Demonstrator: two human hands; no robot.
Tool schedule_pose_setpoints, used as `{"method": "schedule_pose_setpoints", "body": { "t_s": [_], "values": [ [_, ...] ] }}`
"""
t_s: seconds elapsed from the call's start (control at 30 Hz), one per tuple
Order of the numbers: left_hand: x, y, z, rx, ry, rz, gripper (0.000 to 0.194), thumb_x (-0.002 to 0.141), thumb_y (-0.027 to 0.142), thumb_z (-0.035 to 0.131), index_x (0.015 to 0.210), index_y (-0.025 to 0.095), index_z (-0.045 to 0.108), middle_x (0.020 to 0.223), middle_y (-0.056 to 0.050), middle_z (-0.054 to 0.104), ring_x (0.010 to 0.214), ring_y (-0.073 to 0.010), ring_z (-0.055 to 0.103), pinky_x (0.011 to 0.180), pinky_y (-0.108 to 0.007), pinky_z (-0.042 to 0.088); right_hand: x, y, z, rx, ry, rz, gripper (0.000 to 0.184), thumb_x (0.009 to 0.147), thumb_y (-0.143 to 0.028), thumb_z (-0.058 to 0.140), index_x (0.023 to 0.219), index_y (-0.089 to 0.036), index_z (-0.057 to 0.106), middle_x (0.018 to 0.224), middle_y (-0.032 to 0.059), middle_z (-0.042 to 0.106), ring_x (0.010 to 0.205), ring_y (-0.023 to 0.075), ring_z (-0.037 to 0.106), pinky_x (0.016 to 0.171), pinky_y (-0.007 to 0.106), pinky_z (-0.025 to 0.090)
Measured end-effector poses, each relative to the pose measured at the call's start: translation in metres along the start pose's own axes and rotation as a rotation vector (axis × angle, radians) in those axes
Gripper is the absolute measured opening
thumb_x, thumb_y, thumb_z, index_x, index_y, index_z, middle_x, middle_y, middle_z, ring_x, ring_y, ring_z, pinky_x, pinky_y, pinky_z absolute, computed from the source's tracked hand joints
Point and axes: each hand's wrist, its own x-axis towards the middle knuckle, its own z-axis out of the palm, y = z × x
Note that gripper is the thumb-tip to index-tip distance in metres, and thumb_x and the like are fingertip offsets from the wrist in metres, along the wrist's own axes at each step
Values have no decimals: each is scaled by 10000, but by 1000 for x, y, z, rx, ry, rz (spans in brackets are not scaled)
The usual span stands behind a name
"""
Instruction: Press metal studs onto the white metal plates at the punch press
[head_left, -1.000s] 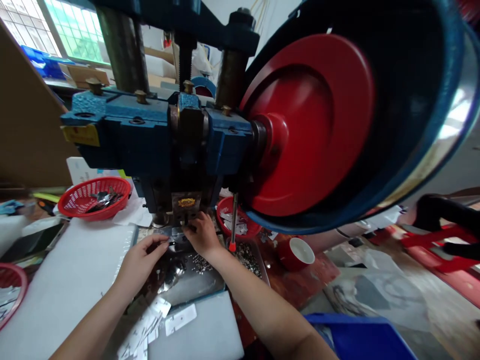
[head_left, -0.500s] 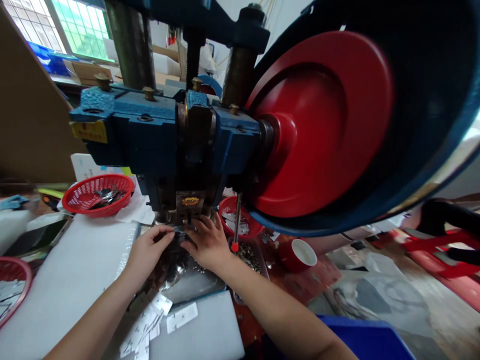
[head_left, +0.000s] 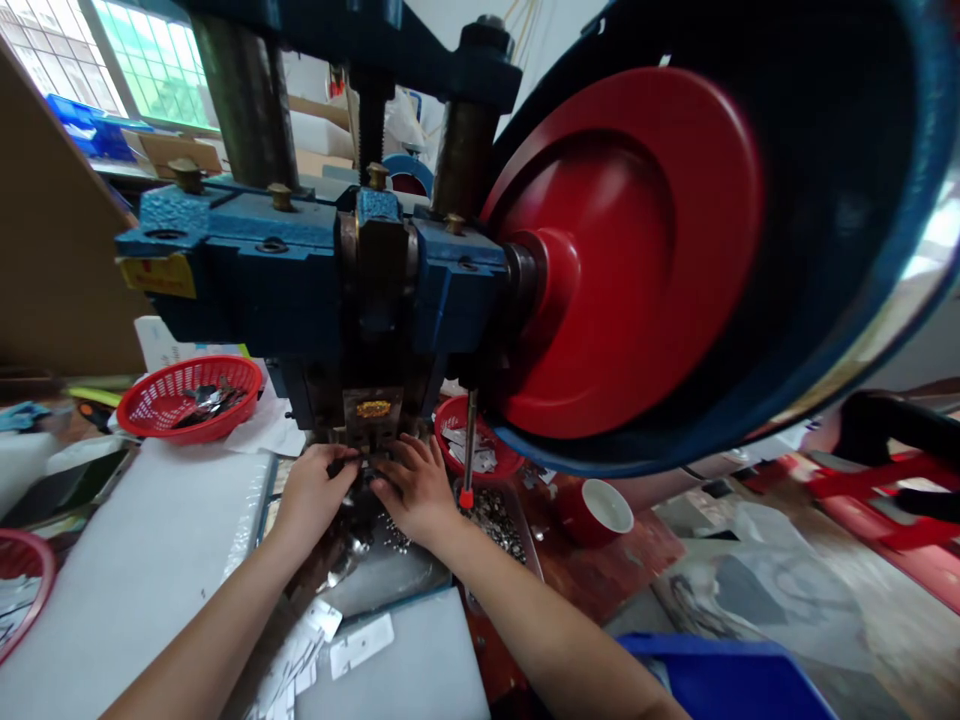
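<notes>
A blue press machine point(head_left: 277, 300) with a large red flywheel point(head_left: 645, 250) stands in front of me. My left hand point(head_left: 316, 492) is closed in a pinch at the left of the press's die area, with something small and dark at the fingertips that I cannot make out. My right hand point(head_left: 420, 490) lies over the right side of the die area, fingers stretched and apart, thumb pointing towards the left hand. The spot between the hands is dark and partly hidden. Below them, flat white metal plates point(head_left: 361, 645) lie on a foam-covered surface point(head_left: 420, 670).
A red basket point(head_left: 191, 400) of metal pieces stands left, another red basket point(head_left: 480, 440) behind the right hand. A red-tipped rod point(head_left: 469, 450) hangs beside the right hand. Further right are a tray of small scraps point(head_left: 495, 520), a red cup point(head_left: 600, 512) and a blue bin point(head_left: 720, 680).
My left hand has turned and its fingers have curled in more at the die area. My right hand stays nearly in place. The whole view has shifted slightly.
</notes>
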Motion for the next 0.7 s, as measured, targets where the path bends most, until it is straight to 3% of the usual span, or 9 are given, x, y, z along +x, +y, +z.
{"method": "schedule_pose_setpoints", "body": {
  "t_s": [0.17, 0.3, 0.4, 0.47, 0.57, 0.63, 0.7],
  "values": [
    [9, -12, 5, -42, -49, -1, 322, 695, 351, 557, 937, 181, 684, 996, -82, 690, 1000, -270, 609, 925, -397, 435, 4, -1, -4, -78, -7, -80, 247, 864, -428, 590, 1078, -335, 669, 1213, 5, 621, 1255, 262, 418, 1115, 569, 77],
    [14, -14, 8, -101, -87, -32, 336, 689, 349, 539, 933, 169, 685, 952, -76, 715, 919, -258, 648, 858, -382, 479, 11, -6, -4, -109, -6, -99, 184, 878, -413, 572, 991, -332, 692, 1147, -1, 648, 1239, 251, 427, 1118, 569, 60],
    [15, -12, 9, -119, -89, -39, 303, 676, 332, 546, 899, 179, 683, 947, -69, 714, 928, -258, 645, 876, -381, 470, 16, -5, -2, -60, 12, -87, 166, 880, -407, 567, 928, -321, 701, 1106, 1, 658, 1222, 241, 443, 1117, 558, 114],
    [14, -10, 7, -126, -81, -45, 297, 676, 335, 563, 907, 189, 680, 957, -64, 710, 946, -258, 637, 897, -389, 458, 13, 1, 1, 47, 59, -57, 191, 891, -390, 544, 951, -294, 698, 1110, 20, 654, 1184, 229, 481, 1094, 510, 233],
    [10, -9, -1, -147, -58, -58, 358, 703, 410, 585, 972, 187, 666, 1003, -71, 696, 962, -254, 629, 895, -387, 459, -6, 14, 2, 340, 215, 123, 302, 933, -390, 436, 996, -226, 681, 1016, 71, 676, 1001, 202, 593, 935, 385, 446],
    [6, -11, -11, -159, -35, -69, 429, 724, 474, 577, 1034, 185, 646, 1058, -82, 674, 970, -250, 621, 882, -384, 463, -27, 21, -3, 590, 300, 347, 414, 953, -465, 344, 1022, -210, 663, 921, 78, 694, 890, 201, 635, 816, 342, 508],
    [1, -15, -23, -152, -27, -89, 468, 739, 517, 562, 1072, 195, 626, 1092, -84, 652, 965, -247, 615, 859, -386, 469, -49, 25, -12, 793, 279, 484, 528, 948, -550, 260, 1051, -211, 652, 917, 82, 699, 888, 212, 647, 790, 341, 521]
  ]
}}
